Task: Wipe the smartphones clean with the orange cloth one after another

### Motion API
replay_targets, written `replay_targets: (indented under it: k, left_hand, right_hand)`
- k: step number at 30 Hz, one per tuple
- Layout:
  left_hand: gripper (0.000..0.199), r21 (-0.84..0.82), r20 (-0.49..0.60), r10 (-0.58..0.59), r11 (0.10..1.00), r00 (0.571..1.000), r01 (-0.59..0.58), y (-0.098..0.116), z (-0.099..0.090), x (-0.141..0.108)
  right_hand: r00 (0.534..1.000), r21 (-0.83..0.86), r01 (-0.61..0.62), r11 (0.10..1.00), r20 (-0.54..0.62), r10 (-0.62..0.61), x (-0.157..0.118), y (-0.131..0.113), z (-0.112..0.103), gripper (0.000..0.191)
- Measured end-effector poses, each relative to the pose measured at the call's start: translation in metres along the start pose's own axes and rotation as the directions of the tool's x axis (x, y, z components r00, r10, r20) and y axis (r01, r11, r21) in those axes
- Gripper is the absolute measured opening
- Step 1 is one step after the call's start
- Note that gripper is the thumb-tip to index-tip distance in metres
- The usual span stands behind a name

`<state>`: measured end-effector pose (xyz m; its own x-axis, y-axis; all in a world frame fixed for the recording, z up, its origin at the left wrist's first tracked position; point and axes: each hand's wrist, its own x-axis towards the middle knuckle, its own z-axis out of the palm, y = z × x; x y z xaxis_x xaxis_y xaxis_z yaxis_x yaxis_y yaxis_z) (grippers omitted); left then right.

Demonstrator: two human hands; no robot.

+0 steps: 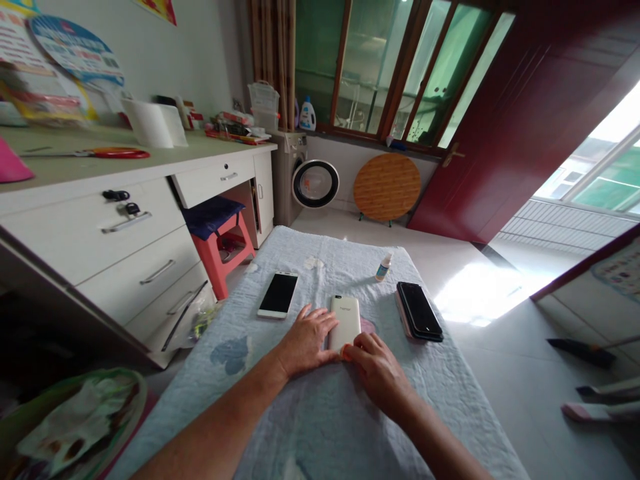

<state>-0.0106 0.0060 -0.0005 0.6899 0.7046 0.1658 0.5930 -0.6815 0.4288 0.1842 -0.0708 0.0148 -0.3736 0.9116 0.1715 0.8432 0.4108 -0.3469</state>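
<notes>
A white smartphone (346,319) lies back side up on the cloth-covered table, its camera at the upper left corner. My left hand (311,333) steadies it, fingers on its left edge and thumb at its bottom edge. In my right hand (375,363), the fingers pinch a small orange piece (346,351) against the phone's bottom edge; most of that piece is hidden by the fingers. Left of my hands lies a second white smartphone (279,295), dark screen up. To the right, a black phone (421,311) rests on another pinkish flat item. Behind stands a small bottle (384,267).
The light blue patterned cloth (320,250) covers the table. On the left are a white desk (125,233) with drawers and a red stool (225,247). A basin (75,427) sits lower left. A washing machine (287,167) stands behind with its door open. Brooms lie on the right.
</notes>
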Motion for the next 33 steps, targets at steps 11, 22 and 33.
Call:
replay_targets:
  k: [11,22,33]
  left_hand:
    - [0.067,-0.002,0.02,-0.003,1.0,1.0,0.003,-0.002,0.0,0.0]
    - [0.059,0.015,0.014,0.018,1.0,1.0,-0.019,0.002,-0.003,0.002]
    - [0.064,-0.021,0.02,-0.008,1.0,1.0,0.008,0.005,-0.005,0.001]
  right_hand:
    - [0.982,-0.097,-0.166,0.981,-0.112,0.155,0.06,0.041,0.008,0.027]
    - [0.938,-0.18,-0.345,0.921,-0.11,0.329,0.105,0.057,0.014,0.028]
    - [0.964,-0.202,-0.264,0.943,-0.026,0.265,0.127,0.036,0.023,0.028]
